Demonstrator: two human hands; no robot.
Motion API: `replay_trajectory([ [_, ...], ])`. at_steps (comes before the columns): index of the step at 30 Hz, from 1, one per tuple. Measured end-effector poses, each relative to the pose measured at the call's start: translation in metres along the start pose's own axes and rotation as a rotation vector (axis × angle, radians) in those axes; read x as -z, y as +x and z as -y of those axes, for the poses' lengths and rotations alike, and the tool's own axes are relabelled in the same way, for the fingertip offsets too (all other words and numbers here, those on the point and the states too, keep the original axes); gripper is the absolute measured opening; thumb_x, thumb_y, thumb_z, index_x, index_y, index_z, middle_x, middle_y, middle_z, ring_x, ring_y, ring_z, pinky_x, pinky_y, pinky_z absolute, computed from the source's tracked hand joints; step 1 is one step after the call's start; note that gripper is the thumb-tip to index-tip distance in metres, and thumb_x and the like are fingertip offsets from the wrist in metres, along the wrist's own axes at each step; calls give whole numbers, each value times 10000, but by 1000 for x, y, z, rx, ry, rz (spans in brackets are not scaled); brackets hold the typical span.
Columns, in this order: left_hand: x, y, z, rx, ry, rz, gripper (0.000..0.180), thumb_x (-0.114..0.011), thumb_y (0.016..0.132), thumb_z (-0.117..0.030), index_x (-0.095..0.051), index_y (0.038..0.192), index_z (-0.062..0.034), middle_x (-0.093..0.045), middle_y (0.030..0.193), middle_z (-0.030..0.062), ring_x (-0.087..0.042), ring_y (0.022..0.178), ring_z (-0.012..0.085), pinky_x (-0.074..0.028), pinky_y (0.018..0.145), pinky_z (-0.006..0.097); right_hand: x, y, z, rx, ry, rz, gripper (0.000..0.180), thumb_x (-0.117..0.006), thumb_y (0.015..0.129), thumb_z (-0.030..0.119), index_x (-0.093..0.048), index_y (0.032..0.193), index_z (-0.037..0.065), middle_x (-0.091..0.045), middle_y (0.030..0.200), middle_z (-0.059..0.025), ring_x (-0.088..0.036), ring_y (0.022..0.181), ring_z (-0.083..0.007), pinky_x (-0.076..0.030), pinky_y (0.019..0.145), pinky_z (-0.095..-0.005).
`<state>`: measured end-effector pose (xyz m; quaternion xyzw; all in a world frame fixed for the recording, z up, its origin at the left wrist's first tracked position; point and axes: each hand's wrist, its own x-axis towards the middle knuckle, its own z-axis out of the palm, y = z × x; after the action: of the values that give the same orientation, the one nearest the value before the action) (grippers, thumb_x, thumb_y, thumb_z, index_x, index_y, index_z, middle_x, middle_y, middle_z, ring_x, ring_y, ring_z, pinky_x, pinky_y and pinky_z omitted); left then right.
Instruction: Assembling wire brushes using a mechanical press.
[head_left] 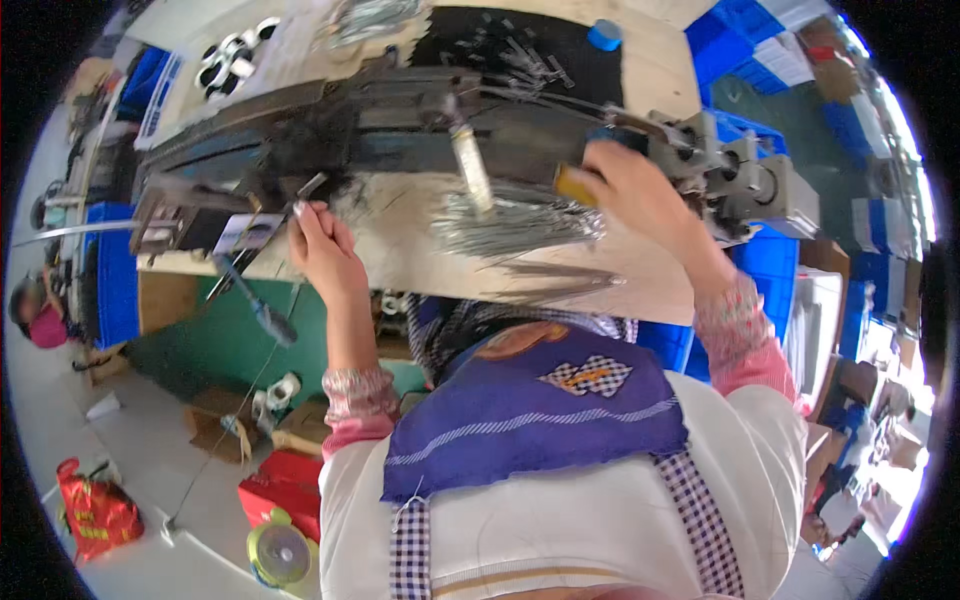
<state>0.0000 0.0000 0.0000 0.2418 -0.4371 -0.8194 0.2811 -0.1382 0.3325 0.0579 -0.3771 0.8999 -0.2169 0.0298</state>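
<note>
My left hand is closed in a pinch beside the machine's near edge, with a short silvery metal piece at its fingertips. Over the right part of the bench, my right hand curls round a yellow piece; blur hides its exact kind. Both hands are at a long dark metal machine that crosses the workbench. Between them lies a pile of thin metal rods. A pale yellowish bar slants from the machine toward this pile.
Behind the machine, clear short pieces lie on a black mat beside a blue cap. White rings sit at the far left. Metal machine blocks stand at the right, near blue crates. Another person is far left.
</note>
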Motion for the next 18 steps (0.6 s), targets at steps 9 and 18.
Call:
replay_trajectory([
  [9, -217, -57, 43, 693, 31, 895, 258, -518, 970, -267, -542, 837, -47, -351, 565, -60, -288, 409, 50, -195, 388, 228, 73, -45, 18, 25, 247, 304, 192, -645, 846, 172, -565, 836, -2, -591, 682, -158, -584, 595, -320, -445, 561, -348],
  [18, -205, -45, 51, 510, 28, 496, 202, -536, 959, -213, -539, 853, -42, -395, 603, -53, -315, 427, 57, -227, 398, 222, 105, 40, 14, 145, 124, -376, 166, -573, 885, 167, -610, 993, 47, -641, 831, -181, -615, 777, -385, -499, 676, -414],
])
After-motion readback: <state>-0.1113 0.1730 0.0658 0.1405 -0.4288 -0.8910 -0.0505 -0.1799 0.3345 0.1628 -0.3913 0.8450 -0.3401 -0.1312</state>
